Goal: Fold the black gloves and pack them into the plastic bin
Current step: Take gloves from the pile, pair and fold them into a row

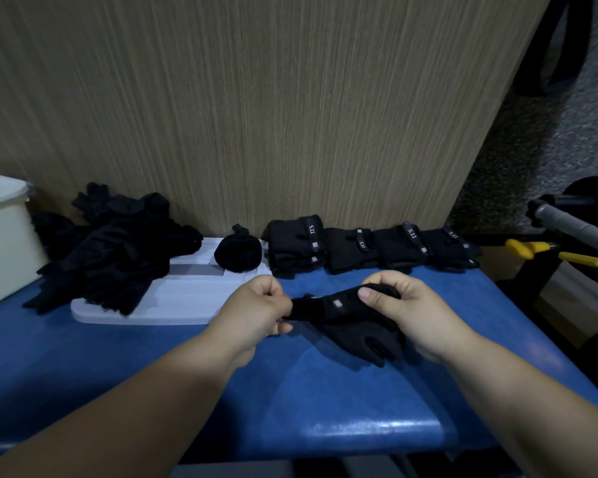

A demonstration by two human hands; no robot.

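A pair of black gloves (pixel 353 326) lies on the blue table (pixel 152 367) in front of me. My left hand (pixel 256 308) pinches the gloves' left end. My right hand (pixel 411 312) grips the cuff end on the right, thumb on top. Behind them, a row of folded black gloves (pixel 366 248) lines the wooden wall. A rolled black bundle (pixel 237 251) sits on a white lid (pixel 187 298). A loose heap of black gloves (pixel 114 250) partly covers the lid's left side. The white plastic bin (pixel 4 236) stands at the far left, cut off by the frame.
A wooden panel (pixel 256 115) closes off the back of the table. To the right, past the table edge, are a yellow-handled tool (pixel 546 253), a grey bar (pixel 573 225) and dark equipment on the floor.
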